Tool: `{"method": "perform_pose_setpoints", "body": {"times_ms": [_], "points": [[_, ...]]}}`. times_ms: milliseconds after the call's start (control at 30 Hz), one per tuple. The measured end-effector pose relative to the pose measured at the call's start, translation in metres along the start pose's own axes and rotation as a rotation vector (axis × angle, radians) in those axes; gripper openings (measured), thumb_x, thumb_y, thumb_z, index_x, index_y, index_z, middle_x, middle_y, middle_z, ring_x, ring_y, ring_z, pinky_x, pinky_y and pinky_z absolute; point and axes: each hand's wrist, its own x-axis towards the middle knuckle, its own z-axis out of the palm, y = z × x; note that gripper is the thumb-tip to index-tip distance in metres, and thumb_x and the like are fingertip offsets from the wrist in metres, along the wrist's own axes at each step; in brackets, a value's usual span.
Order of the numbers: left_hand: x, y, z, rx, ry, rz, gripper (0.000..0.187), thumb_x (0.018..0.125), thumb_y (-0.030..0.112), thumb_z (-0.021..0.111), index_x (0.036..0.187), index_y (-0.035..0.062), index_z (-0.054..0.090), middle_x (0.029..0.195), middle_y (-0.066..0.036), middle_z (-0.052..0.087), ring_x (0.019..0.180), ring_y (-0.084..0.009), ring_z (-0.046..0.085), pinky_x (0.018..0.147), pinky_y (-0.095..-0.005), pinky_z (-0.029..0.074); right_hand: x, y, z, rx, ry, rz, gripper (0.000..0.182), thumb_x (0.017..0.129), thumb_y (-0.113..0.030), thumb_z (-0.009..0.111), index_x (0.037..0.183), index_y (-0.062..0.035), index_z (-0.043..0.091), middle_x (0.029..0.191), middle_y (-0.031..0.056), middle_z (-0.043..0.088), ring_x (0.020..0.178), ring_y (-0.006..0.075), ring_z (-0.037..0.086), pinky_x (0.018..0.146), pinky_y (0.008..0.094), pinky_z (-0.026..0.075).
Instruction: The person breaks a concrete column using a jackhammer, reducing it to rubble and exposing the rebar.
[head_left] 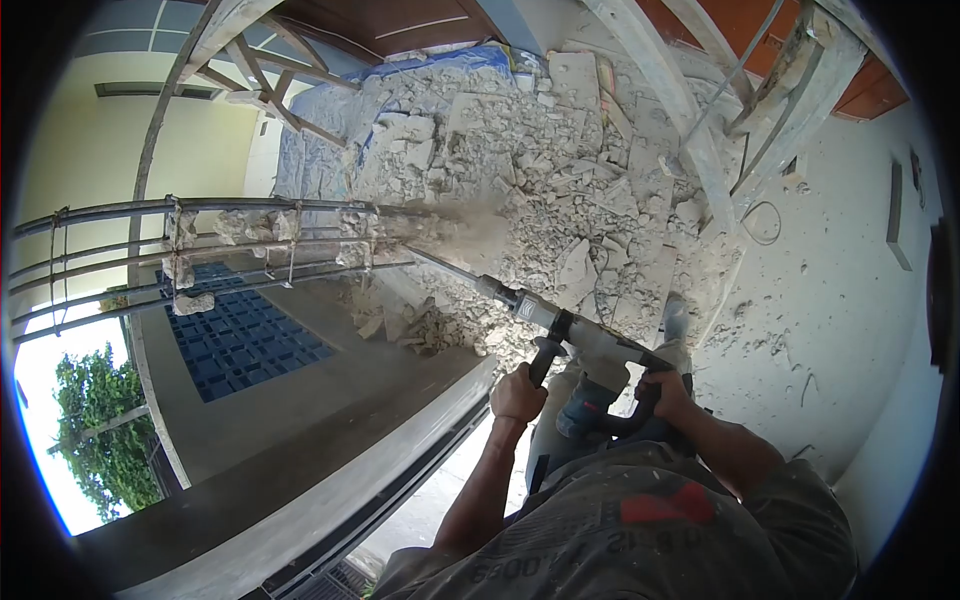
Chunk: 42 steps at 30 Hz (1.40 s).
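A demolition hammer (600,352) points up and to the left, held across the front of my body. My left hand (518,393) is wrapped around its black side handle (545,362). The rear handle (645,408) sits in the closed grip of my right hand (668,393). The long chisel (447,267) reaches the end of a column of steel rebars (110,212), where pale dust (475,235) hides the exact contact. Chunks of concrete (245,227) still cling between the bars and their tie rings.
Broken concrete rubble (560,180) covers the floor, partly over a blue tarp (310,165). Wooden props (680,110) stand at the upper right, more timber (265,80) at the upper left. A ledge (300,440) runs along the left, beside blue lattice blocks (235,335).
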Motion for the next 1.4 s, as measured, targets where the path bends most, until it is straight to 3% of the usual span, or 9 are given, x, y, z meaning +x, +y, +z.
{"method": "perform_pose_setpoints", "body": {"times_ms": [267, 1000, 1067, 1400], "points": [[0.003, -0.015, 0.000, 0.012, -0.012, 0.011, 0.036, 0.074, 0.024, 0.068, 0.104, 0.0061, 0.062, 0.090, -0.023, 0.070, 0.088, -0.0416, 0.068, 0.079, -0.0525, 0.053, 0.005, 0.015, 0.006, -0.037, -0.005, -0.099, 0.009, 0.073, 0.000, 0.062, 0.081, -0.0008, 0.058, 0.068, 0.0139, 0.057, 0.065, 0.0315, 0.058, 0.067, 0.0447, 0.049], [0.003, -0.034, -0.011, 0.064, 0.029, 0.013, 0.034, 0.076, 0.025, 0.065, 0.105, 0.0059, 0.064, 0.095, -0.023, 0.070, 0.092, -0.0408, 0.068, 0.080, -0.0512, 0.053, 0.015, 0.028, 0.029, 0.014, -0.054, -0.049, 0.010, 0.075, 0.000, 0.062, 0.084, 0.0004, 0.058, 0.071, 0.0134, 0.058, 0.066, 0.0301, 0.058, 0.067, 0.0448, 0.051], [0.013, -0.040, -0.004, 0.055, 0.061, 0.043, 0.038, 0.074, 0.028, 0.068, 0.104, 0.0054, 0.064, 0.094, -0.024, 0.070, 0.091, -0.0418, 0.068, 0.081, -0.0517, 0.053, 0.011, 0.025, 0.030, -0.009, -0.036, -0.066, 0.005, 0.077, -0.001, 0.065, 0.079, 0.0006, 0.061, 0.070, 0.0127, 0.059, 0.066, 0.0291, 0.060, 0.068, 0.0424, 0.052], [0.052, -0.070, -0.038, 0.091, 0.034, -0.118, 0.038, 0.073, 0.031, 0.072, 0.102, 0.0082, 0.066, 0.103, -0.021, 0.070, 0.100, -0.0366, 0.068, 0.085, -0.0477, 0.053, 0.064, 0.034, 0.076, -0.051, -0.161, -0.012, 0.010, 0.079, -0.008, 0.068, 0.081, -0.0005, 0.061, 0.072, 0.0126, 0.061, 0.067, 0.0301, 0.063, 0.066, 0.0419, 0.052]]}}
